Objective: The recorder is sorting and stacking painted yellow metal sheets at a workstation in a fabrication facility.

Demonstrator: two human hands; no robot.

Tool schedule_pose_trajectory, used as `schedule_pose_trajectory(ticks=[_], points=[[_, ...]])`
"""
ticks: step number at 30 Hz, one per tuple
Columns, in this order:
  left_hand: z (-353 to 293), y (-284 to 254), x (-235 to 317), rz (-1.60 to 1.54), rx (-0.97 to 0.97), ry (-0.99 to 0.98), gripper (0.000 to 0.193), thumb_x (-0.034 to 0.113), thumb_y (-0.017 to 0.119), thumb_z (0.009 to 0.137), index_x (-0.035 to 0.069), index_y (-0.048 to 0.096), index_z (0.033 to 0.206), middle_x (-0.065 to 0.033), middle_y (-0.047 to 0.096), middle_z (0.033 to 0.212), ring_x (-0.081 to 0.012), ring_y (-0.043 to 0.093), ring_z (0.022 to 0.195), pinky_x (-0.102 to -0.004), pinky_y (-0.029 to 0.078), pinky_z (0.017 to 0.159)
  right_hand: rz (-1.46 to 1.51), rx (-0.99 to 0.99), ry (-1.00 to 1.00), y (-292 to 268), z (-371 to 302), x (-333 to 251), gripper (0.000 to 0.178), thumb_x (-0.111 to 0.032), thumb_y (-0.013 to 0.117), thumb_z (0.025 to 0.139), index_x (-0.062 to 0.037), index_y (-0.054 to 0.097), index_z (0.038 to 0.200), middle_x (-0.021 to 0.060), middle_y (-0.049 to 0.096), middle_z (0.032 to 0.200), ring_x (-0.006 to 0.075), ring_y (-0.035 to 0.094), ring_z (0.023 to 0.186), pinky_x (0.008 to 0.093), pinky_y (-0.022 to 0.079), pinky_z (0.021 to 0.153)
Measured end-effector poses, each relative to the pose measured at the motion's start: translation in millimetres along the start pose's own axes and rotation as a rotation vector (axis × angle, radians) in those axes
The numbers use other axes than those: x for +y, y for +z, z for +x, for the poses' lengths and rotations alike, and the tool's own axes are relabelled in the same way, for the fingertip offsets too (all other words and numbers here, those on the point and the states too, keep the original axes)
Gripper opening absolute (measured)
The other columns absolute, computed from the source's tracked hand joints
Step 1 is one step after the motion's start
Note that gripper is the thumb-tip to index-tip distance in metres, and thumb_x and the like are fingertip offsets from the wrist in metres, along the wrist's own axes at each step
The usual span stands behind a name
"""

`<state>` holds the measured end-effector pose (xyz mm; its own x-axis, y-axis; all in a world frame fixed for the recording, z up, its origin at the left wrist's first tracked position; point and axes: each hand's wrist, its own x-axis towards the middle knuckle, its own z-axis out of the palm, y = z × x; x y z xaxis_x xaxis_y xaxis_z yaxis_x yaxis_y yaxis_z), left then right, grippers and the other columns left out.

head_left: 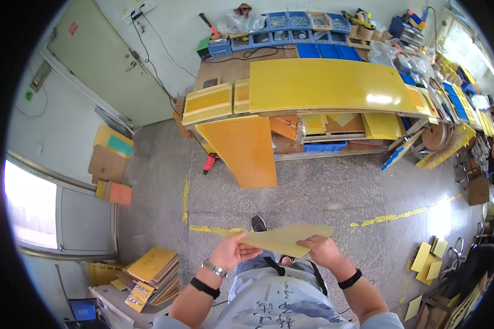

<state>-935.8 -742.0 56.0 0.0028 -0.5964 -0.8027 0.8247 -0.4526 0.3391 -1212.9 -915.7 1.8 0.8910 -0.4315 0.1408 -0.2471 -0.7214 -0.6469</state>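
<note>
Both hands [230, 252] in a pinch on one yellow sheet [282, 237], blue bins [300, 27] (small, indistinct parts [278, 21] inside) beyond.

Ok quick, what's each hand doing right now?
Left hand: closed on the thin pale yellow sheet, at its left end.
Right hand: closed on the same sheet, nearer its right end.

We count one left grip [232, 251], one right grip [321, 250], one thin yellow sheet [282, 237], one silver watch [214, 268] and two black wristbands [350, 278]. Farther off, we tally one large yellow panel [329, 85], one big orange panel [244, 151], one red power tool [209, 163] and one door [93, 63].
</note>
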Motion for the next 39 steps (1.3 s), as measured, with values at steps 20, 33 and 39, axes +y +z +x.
schedule_pose_trajectory(ticks=[20,33,39], points=[[69.9,-131.5,54.7,-0.281,0.227,0.315,0.031,0.014,0.045,0.103,0.000,0.054,0.129,-0.0160,0.068,0.122,-0.0280,0.069,0.108,-0.0434,0.059,0.093,0.029,-0.107,0.465,40.8,310.0,116.3,0.059,-0.023,0.073,0.087,-0.0010,0.050,0.138,0.0197,0.065,0.124,0.0335,0.066,0.110,0.0403,0.053,0.094],[142.5,-142.9,114.7,-0.257,0.149,0.282,0.029,0.015,0.046,0.105,0.002,0.052,0.130,-0.0144,0.067,0.122,-0.0264,0.070,0.107,-0.0422,0.059,0.090,0.391,0.270,0.571,87.0,426.2,141.7,0.081,-0.018,0.078,0.087,0.0010,0.031,0.150,0.0186,0.047,0.146,0.0258,0.052,0.129,0.0372,0.049,0.099],[160.0,-126.5,122.2,-0.246,0.152,0.255,0.030,0.019,0.048,0.106,0.003,0.054,0.130,-0.0137,0.068,0.119,-0.0250,0.069,0.105,-0.0400,0.058,0.091,0.209,0.226,0.545,86.1,414.6,143.5,0.040,-0.021,0.075,0.090,-0.0025,0.060,0.122,0.0120,0.066,0.119,0.0197,0.064,0.103,0.0356,0.054,0.080]])
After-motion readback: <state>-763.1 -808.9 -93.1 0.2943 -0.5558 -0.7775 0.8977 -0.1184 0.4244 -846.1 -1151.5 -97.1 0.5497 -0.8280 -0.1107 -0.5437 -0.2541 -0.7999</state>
